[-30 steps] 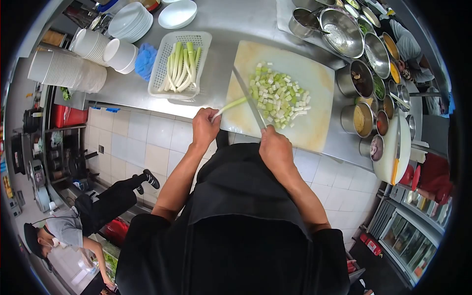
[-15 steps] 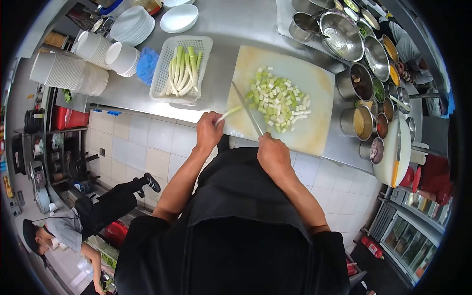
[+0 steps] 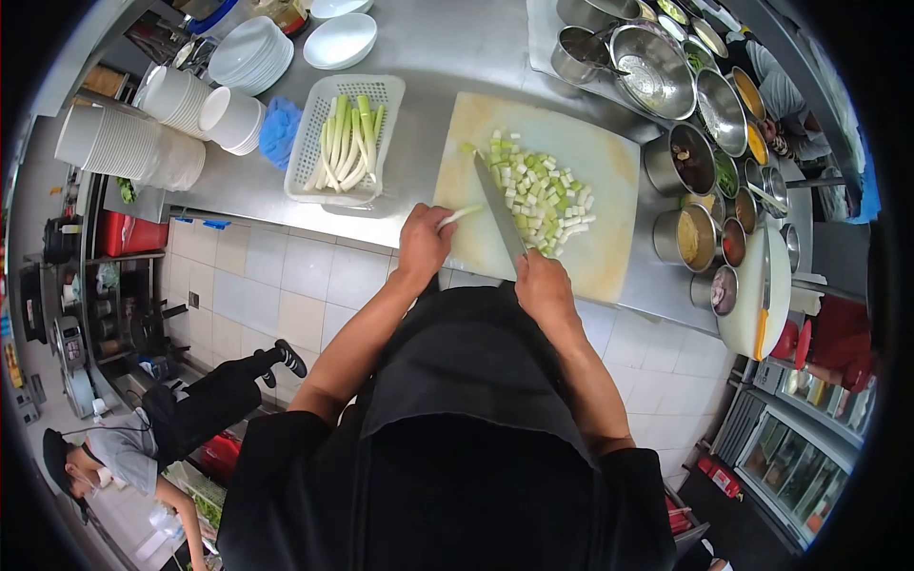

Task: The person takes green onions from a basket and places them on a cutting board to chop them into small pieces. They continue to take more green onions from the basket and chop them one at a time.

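Observation:
My left hand [image 3: 425, 240] is closed on a short length of green onion stalk [image 3: 463, 215], held at the left edge of the white cutting board [image 3: 609, 181]. In my right hand [image 3: 544, 285] is the handle of a kitchen knife [image 3: 499, 205], its blade pointing away from me across the board. Chopped green onion [image 3: 550, 198], white and pale green, lies in a loose pile against the blade's right side. A small green piece sits left of the blade tip. Whole green onion stalks [image 3: 350, 143] rest in a white plastic basket [image 3: 391, 90] left of the board.
Steel pots and bowls [image 3: 684, 238] of ingredients crowd the right side. A round white board [image 3: 776, 285] carries an orange-handled knife [image 3: 763, 324]. Stacked white bowls [image 3: 124, 147], plates [image 3: 252, 57] and a blue plastic bag [image 3: 279, 133] stand at left. Another person [image 3: 143, 443] works at lower left.
My left hand has moved right, bringing the stalk over the board. The knife has shifted right, close to the chopped pile, and a small green piece now lies left of its tip.

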The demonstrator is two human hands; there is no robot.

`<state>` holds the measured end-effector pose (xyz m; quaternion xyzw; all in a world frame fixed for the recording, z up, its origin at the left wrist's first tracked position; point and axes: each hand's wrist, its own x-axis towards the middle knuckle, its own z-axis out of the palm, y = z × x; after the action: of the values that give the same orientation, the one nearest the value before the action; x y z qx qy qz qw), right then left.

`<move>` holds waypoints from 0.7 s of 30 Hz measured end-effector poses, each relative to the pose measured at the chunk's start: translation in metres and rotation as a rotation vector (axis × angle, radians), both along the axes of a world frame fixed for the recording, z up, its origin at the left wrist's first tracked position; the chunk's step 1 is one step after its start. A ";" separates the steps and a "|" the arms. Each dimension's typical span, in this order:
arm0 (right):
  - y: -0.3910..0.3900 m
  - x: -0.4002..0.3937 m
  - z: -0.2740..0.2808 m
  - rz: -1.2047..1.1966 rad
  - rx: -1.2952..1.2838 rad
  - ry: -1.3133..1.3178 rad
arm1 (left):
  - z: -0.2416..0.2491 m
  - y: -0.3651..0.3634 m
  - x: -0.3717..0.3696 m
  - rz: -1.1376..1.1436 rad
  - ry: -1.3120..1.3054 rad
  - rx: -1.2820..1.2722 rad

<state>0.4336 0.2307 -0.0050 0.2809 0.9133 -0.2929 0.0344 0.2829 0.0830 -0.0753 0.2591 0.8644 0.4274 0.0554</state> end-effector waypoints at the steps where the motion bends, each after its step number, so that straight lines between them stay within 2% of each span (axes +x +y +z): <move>1: 0.000 0.001 0.006 0.020 -0.006 0.019 | -0.001 0.006 -0.001 -0.011 0.038 -0.002; 5: -0.017 -0.004 0.025 -0.007 -0.025 -0.003 | -0.008 0.011 -0.004 -0.018 0.044 -0.056; 7: -0.021 -0.006 0.012 0.014 -0.042 -0.033 | -0.008 0.012 -0.005 -0.029 0.048 -0.071; 8: -0.019 -0.004 -0.012 0.041 0.015 -0.045 | -0.008 0.012 -0.005 -0.030 0.055 -0.082; 12: -0.013 -0.005 0.002 0.035 0.019 -0.059 | -0.003 0.003 0.000 0.007 0.077 0.004; 17: -0.018 -0.003 0.026 0.037 -0.024 0.012 | -0.004 -0.022 0.010 0.065 -0.006 -0.100; 21: -0.026 -0.005 0.014 0.046 -0.015 0.047 | -0.008 -0.019 0.010 0.075 -0.029 -0.078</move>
<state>0.4291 0.2050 0.0091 0.2528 0.9178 -0.3053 0.0217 0.2934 0.0637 -0.0830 0.2181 0.8885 0.3989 0.0620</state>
